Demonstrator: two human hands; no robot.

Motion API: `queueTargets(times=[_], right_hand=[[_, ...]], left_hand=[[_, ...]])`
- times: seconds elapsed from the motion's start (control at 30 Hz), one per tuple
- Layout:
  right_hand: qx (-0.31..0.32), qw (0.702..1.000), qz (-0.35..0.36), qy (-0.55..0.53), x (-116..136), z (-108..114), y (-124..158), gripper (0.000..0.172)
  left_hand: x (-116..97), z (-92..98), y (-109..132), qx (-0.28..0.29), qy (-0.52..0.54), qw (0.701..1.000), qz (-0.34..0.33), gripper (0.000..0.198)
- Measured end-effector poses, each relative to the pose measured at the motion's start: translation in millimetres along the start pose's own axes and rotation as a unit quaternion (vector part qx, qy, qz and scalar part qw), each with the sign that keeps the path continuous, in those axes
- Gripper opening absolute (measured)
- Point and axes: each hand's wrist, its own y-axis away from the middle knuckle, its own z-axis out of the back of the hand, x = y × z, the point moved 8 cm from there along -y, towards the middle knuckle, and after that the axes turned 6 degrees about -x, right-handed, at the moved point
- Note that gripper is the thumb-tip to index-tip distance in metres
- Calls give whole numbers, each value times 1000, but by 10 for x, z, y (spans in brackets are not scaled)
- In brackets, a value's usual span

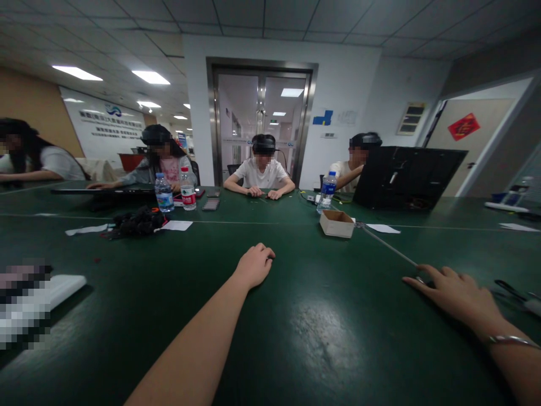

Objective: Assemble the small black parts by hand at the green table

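Note:
My left hand (256, 266) rests on the green tabletop near the middle, its fingers curled inward. Something small and dark shows at the fingertips, too small to name. To the right, my right hand (459, 293) lies low over the table with thumb and fingers stretched apart. A small shiny thing (420, 279) shows between its thumb and index finger; whether it is touched I cannot tell. A thin grey line or strip (389, 245) runs from near a small open white box (337, 225) to the right fingertips.
Two water bottles (164, 194) and a black cable bundle (137, 221) stand back left. Another bottle (327, 189) is behind the box, near a large black case (408, 177). A white object (63, 290) lies at left. Several people sit around the table (177, 282).

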Motion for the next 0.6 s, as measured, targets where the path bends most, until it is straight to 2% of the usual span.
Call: queueTargets(times=[0.07,0.13,0.2,0.27,0.33,0.4,0.43,0.5,0.53,0.6], right_hand=[[-52,998,8,18,118,152,59,75],[-138,989,39,33,343,357,133,72],[-212,972,97,25,683,508,224,62],[-224,957,186,-23,1133,515,317,48],[-175,936,284,-111,1665,410,433,32],[-80,911,334,-229,2202,241,549,25],[-25,895,338,-291,2464,152,603,22],[76,855,302,-414,2942,-8,693,17],[131,823,275,-480,3162,-79,742,18],[239,729,226,-601,3547,-172,861,18]], left_hand=[[-5,5,-4,-5,0,1000,-8,31],[-25,13,-6,-10,9,1000,-14,30],[-61,21,-4,-12,28,999,-16,29],[-105,24,-4,-16,57,998,-12,29],[-145,21,-12,-28,96,995,-6,29],[-161,32,-34,-61,140,988,0,27],[-152,47,-48,-86,164,983,5,25],[-93,92,-74,-147,209,967,21,23],[-44,122,-82,-179,228,956,33,23],[76,188,-82,-240,255,934,64,22]])
